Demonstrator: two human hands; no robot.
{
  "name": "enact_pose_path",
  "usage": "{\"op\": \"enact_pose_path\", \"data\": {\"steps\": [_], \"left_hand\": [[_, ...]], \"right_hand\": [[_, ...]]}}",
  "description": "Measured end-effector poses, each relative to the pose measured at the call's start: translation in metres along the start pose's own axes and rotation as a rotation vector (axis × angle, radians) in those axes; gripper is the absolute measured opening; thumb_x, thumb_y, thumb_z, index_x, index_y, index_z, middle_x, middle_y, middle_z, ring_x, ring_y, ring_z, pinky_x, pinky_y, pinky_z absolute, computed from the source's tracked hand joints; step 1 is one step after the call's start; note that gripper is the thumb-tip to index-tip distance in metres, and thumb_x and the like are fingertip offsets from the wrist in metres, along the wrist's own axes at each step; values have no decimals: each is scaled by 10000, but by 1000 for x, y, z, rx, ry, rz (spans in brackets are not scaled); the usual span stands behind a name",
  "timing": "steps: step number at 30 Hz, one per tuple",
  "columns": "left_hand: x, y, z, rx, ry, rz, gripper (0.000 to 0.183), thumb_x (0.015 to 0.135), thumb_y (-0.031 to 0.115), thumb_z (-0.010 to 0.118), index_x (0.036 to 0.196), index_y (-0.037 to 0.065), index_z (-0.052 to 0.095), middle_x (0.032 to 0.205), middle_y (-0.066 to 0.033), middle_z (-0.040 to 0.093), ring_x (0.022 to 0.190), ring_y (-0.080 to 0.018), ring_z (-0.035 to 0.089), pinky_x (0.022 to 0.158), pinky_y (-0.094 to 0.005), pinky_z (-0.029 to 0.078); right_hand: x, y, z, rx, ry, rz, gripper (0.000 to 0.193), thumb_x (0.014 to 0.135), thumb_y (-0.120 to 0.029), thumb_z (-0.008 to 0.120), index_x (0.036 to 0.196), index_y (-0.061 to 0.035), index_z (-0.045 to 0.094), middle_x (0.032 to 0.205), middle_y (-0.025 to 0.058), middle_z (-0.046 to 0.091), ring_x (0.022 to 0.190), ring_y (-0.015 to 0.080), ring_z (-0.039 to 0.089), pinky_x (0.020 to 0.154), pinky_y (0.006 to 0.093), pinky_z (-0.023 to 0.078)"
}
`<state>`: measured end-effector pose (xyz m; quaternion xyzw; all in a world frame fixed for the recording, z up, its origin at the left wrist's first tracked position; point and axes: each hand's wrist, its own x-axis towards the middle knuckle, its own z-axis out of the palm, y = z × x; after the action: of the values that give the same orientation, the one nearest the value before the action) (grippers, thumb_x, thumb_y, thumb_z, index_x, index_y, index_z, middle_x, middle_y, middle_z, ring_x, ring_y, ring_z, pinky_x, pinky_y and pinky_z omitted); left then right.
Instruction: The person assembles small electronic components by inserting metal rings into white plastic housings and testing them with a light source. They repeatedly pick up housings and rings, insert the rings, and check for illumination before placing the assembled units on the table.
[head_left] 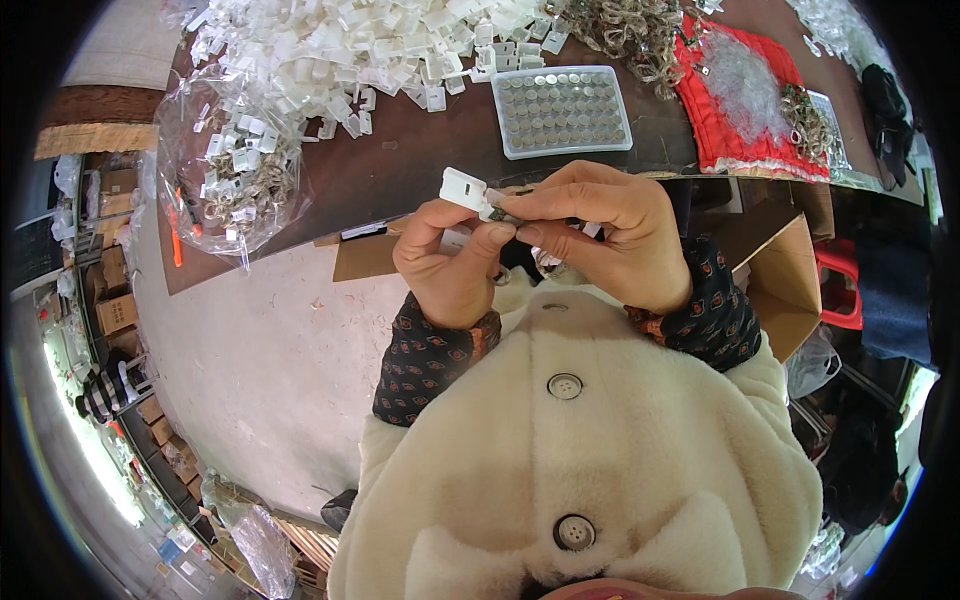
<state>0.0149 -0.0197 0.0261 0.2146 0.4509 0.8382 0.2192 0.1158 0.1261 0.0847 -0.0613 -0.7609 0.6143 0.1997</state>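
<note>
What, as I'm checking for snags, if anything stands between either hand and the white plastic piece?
Nothing visible does. The left hand holds the white plastic piece, and the right hand has its fingertips close in at the piece's right end. The tray of discs lies beyond, out of the way.

white plastic case (pixel 463 188) in left hand (pixel 447 262)

A brown table (pixel 430 140) carries white plastic pieces (pixel 340 45), a tray (pixel 570 152) and red cloth (pixel 708 130).
</note>
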Motion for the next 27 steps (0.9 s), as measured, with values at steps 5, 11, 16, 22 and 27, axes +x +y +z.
{"op": "enact_pose_path", "data": {"steps": [5, 11, 16, 22, 27], "left_hand": [[-2, -9, 6, 62, 101, 73, 211, 862, -6, 713, 1021, 47, 584, 903, -97, 664, 530, -56, 494, 426, -174, 371], [-3, -12, 14, 141, 138, 162, 196, 883, -16, 689, 1027, 44, 571, 875, -80, 632, 536, -53, 486, 432, -174, 363], [0, -10, 12, 187, 121, 174, 186, 881, -31, 682, 1011, 39, 569, 887, -94, 648, 537, -51, 481, 432, -177, 365], [0, -7, 7, 188, 77, 168, 183, 904, 9, 668, 1032, 63, 549, 942, -155, 684, 534, -56, 472, 442, -179, 359], [-2, -7, 4, -200, 74, -84, 160, 932, 85, 655, 1047, 119, 548, 1007, -163, 691, 524, -75, 457, 472, -193, 365]], "right_hand": [[1, 9, 14, 18, 104, -64, 243, 812, 57, 701, 1043, -15, 717, 905, 67, 682, 802, 134, 659, 689, 239, 518], [3, 12, 25, 202, 170, 105, 241, 811, 54, 628, 1043, 0, 660, 895, 63, 672, 814, 91, 646, 694, 242, 521], [4, 3, 21, 176, 144, 147, 215, 831, 71, 628, 1030, -2, 595, 916, 28, 621, 814, 72, 595, 734, 227, 484], [10, 4, 8, 235, 44, 222, 212, 846, 59, 673, 1005, -14, 554, 930, 26, 612, 821, 73, 588, 741, 222, 478], [15, 11, 12, 422, 21, 262, 243, 840, 48, 701, 1038, -16, 576, 922, 31, 628, 831, 93, 612, 733, 233, 493]]}}
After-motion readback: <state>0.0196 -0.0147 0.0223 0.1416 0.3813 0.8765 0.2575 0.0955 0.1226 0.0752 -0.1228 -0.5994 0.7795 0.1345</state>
